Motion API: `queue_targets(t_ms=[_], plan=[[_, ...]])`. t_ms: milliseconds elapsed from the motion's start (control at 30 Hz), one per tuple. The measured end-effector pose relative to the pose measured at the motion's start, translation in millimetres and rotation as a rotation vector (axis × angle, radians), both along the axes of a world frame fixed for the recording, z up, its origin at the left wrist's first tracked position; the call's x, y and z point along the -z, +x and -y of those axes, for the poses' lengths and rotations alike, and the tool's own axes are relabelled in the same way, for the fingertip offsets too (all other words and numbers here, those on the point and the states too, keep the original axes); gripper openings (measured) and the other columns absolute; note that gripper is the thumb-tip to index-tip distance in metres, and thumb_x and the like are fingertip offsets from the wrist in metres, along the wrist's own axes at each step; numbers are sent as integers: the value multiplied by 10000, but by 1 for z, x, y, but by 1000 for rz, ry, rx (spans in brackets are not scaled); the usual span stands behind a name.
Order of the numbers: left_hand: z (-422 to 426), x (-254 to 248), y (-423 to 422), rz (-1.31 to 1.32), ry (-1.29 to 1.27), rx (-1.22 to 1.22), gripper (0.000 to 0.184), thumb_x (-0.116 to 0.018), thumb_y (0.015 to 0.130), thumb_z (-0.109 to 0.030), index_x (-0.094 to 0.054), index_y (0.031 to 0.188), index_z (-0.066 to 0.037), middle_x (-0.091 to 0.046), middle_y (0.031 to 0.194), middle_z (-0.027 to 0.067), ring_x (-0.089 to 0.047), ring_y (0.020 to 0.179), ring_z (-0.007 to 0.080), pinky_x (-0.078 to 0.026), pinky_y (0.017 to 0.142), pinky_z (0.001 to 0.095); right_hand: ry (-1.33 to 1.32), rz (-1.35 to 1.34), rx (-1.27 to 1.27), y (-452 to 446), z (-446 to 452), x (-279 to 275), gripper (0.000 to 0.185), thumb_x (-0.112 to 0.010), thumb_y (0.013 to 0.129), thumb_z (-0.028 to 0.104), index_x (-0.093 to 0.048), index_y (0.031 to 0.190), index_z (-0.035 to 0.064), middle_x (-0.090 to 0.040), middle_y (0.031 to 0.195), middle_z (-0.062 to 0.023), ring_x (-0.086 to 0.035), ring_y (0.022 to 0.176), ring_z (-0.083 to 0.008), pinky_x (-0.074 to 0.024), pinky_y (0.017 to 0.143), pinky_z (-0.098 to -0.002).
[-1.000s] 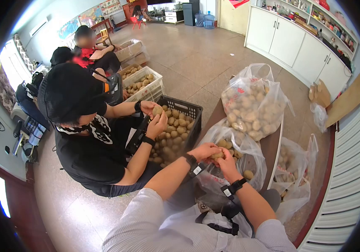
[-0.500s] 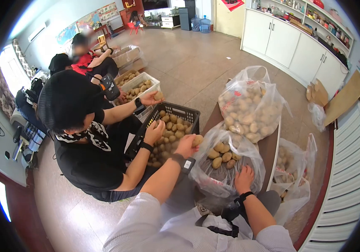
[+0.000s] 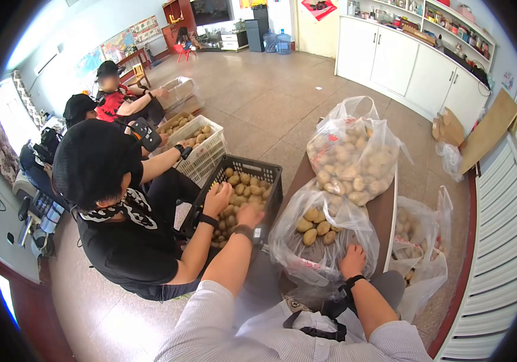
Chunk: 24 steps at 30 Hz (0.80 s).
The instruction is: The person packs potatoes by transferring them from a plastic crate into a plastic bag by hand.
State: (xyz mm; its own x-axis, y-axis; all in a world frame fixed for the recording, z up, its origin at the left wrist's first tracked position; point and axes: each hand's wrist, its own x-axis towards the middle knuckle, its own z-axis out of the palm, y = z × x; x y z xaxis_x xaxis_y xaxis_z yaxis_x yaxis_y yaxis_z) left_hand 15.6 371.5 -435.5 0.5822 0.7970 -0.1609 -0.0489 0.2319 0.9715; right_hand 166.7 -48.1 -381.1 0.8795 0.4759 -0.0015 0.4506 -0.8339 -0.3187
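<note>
My left hand [image 3: 250, 216] reaches over the black crate [image 3: 278, 181] of potatoes [image 3: 241, 188], its fingers smeared by motion; whether it holds a potato I cannot make out. At the right side of an open clear plastic bag [image 3: 288, 232], my right hand [image 3: 353, 259] has its fingers closed on the bag's edge. Several potatoes [image 3: 310, 232] lie inside that bag. A co-worker's hand [image 3: 217, 199] is also over the crate, just left of mine.
A fuller bag of potatoes [image 3: 355, 160] stands behind the open one on a brown bench [image 3: 298, 175]. More bags [image 3: 415, 241] are on the floor at right. A co-worker in black [image 3: 120, 241] sits close at left, beside a white crate [image 3: 210, 157].
My left hand has moved left from near the bag, where it held a potato, to over the black crate. My right hand stays at the bag. The co-worker's far hand has drawn back.
</note>
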Motion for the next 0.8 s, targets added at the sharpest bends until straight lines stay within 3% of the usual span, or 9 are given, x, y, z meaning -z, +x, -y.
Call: queue_targets(t_ms=[67, 167, 267, 333, 400, 433, 467, 567, 800], plan=[[-15, 31, 1, -18, 166, 16, 314, -720, 790, -320, -650, 949, -58, -641, 971, 123, -609, 938, 310, -509, 761, 436, 29, -22, 17, 1, 1, 1, 491, -685, 731, 100, -511, 1189, 74, -499, 1252, -172, -489, 1133, -407, -416, 958, -500], [-28, 56, -1, 61, 190, -35, 366, -698, 785, -405, -683, 926, -68, -661, 947, 140, -607, 955, 338, -467, 820, 453, 184, 22, -19, 8, 3, 20, 483, -665, 736, 81, -509, 1192, 51, -552, 1179, -190, -507, 1114, -411, -430, 942, -490], [-36, 64, -2, 424, -21, 95, 360, -697, 782, -411, -697, 914, -76, -661, 912, 136, -616, 945, 318, -460, 810, 451, 390, -109, 24, 19, -1, 33, 454, -649, 729, 48, -534, 1167, 25, -590, 1138, -221, -540, 1084, -425, -442, 938, -474], [-17, 23, -4, 73, 221, 67, 366, -676, 796, -423, -703, 924, -82, -665, 923, 126, -618, 947, 312, -453, 815, 452, 477, -163, 52, 25, -2, 39, 450, -657, 725, 38, -548, 1162, 18, -600, 1132, -222, -563, 1070, -409, -455, 932, -449], [3, -22, -5, -925, 858, 179, 373, -655, 810, -435, -710, 935, -88, -669, 934, 115, -620, 949, 305, -446, 820, 453, 566, -217, 77, 28, -3, 40, 447, -664, 722, 27, -561, 1156, 10, -610, 1126, -224, -586, 1056, -393, -468, 925, -425], [9, -35, -4, -1138, 992, 234, 378, -645, 817, -441, -713, 940, -91, -671, 939, 110, -621, 950, 302, -442, 822, 454, 629, -306, 131, 28, -3, 40, 477, -699, 717, 30, -563, 1174, 19, -620, 1126, -200, -596, 1060, -351, -475, 916, -400], [13, -40, -4, -1188, 1035, 242, 383, -634, 823, -447, -717, 945, -93, -673, 944, 105, -622, 951, 299, -439, 825, 454, 691, -396, 186, 26, -4, 35, 509, -734, 711, 33, -564, 1191, 28, -630, 1126, -177, -606, 1064, -310, -481, 906, -374], [20, -54, -5, -1304, 1111, 266, 400, -603, 844, -465, -727, 960, -102, -679, 960, 89, -625, 955, 290, -429, 832, 456, 691, -486, 240, 24, -4, 19, 498, -708, 722, 47, -573, 1200, -1, -625, 1122, -177, -606, 1059, -299, -474, 920, -361], [28, -84, -7, -1369, 1002, 356, 350, -575, 871, -458, -742, 1009, -183, -687, 1022, 57, -622, 1015, 260, -435, 814, 481, 702, -414, 178, 24, -9, 15, 507, -684, 733, 47, -581, 1227, -9, -618, 1167, -187, -601, 1082, -305, -469, 933, -360]])
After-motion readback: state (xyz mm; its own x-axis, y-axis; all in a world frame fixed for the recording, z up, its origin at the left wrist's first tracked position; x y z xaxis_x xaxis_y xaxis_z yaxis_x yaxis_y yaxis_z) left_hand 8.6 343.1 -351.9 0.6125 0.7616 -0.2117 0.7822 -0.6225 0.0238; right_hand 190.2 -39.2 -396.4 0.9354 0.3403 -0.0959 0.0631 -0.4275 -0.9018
